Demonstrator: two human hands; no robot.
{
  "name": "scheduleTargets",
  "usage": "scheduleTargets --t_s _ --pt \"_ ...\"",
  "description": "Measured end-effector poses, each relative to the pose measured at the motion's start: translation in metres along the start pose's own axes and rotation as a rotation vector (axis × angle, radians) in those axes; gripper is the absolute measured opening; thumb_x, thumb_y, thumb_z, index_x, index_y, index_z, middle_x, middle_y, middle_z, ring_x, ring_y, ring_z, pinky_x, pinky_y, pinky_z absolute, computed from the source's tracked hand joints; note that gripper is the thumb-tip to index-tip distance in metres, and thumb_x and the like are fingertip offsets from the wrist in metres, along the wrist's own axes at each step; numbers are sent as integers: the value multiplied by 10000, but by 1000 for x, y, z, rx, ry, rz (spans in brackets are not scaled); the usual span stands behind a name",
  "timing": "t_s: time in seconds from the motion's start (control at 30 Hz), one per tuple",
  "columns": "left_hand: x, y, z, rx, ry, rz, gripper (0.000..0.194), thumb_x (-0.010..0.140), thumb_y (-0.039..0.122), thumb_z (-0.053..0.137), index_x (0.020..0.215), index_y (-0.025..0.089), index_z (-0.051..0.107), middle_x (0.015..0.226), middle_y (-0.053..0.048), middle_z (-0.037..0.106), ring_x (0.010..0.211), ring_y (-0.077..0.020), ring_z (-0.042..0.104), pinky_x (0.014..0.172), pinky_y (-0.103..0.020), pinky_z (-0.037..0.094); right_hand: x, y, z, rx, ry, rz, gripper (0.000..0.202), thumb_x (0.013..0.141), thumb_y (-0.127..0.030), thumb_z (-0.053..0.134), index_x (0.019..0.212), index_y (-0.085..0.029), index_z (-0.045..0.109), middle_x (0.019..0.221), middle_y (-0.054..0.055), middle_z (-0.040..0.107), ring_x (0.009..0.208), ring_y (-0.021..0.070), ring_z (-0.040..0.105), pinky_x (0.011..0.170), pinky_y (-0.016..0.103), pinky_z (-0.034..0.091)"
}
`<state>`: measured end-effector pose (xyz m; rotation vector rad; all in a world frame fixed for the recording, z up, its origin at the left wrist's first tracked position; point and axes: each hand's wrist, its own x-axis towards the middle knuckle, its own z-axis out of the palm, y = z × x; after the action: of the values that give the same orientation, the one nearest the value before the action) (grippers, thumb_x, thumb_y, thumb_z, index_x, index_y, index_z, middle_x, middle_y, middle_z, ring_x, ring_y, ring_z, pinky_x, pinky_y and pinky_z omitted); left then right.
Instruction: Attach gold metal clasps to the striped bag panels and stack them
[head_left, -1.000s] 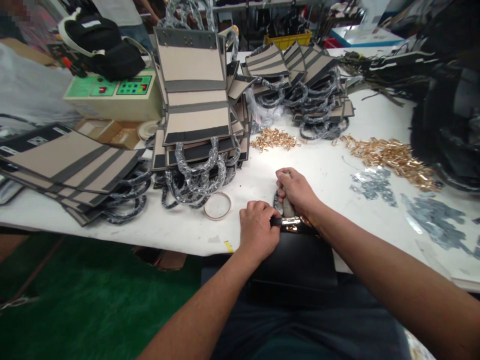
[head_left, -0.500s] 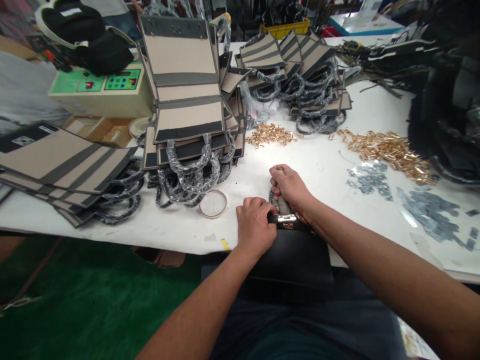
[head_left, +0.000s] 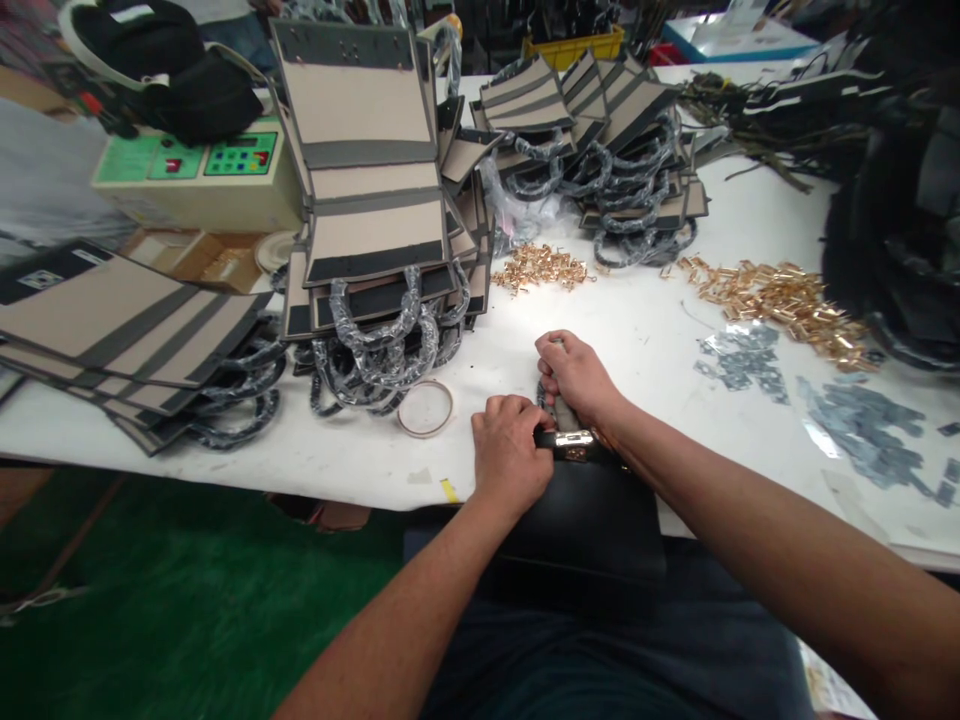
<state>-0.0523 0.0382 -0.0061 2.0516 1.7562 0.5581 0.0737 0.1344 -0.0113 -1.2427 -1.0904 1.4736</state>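
Observation:
At the table's front edge, my left hand (head_left: 511, 452) is closed on the end of a black strap (head_left: 546, 437). A shiny gold metal clasp (head_left: 574, 438) sits on this strap, just right of my fingers. My right hand (head_left: 576, 375) makes a fist around a grey-beige handle-like piece (head_left: 567, 412) standing right behind the clasp; its kind is unclear. Part of a plastic-wrapped handle shows between the hands. Below the clasp, a black bag panel (head_left: 600, 515) hangs over the edge towards my lap.
Stacked bag panels (head_left: 375, 225) with wrapped handles stand left of centre, others (head_left: 112, 320) farther left. Small gold fittings (head_left: 540, 268), gold clasps (head_left: 787, 300) and grey metal plates (head_left: 862, 425) lie in heaps. A tape ring (head_left: 425, 409) lies near my left hand. A green-topped machine (head_left: 195, 175) stands behind.
My right fist has shifted very slightly left and tilts a little with the grey-beige piece. My left hand stays on the strap. The camera view has moved slightly.

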Motion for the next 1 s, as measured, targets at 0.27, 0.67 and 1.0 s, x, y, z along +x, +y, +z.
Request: scheduleTargets --t_s 0.27,0.67,1.0 --pt "1 1 -2 11 -16 -13 241 773 90 657 912 286 670 1060 -14 676 1115 -275 523 862 -452 378 1 4 1 -9 -27 -9 250 919 -488 653 963 -270 538 619 -99 461 410 100 445 339 201 439" --pt "0 4 -4 7 9 -19 229 793 91 670 893 294 704 1053 -4 692 1112 -263 535 888 -436 384 -3 -3 -6 211 85 -10 239 860 -424 697 954 -255 556 651 -100 478 433 92 432 353 204 440" --pt "-2 -2 0 -26 18 -10 154 841 162 696 898 304 709 1054 -4 699 1110 -270 541 866 -448 398 -4 -8 -3 45 259 15 171 829 -267 675 988 -237 622 659 -60 542 414 104 452 343 225 426"
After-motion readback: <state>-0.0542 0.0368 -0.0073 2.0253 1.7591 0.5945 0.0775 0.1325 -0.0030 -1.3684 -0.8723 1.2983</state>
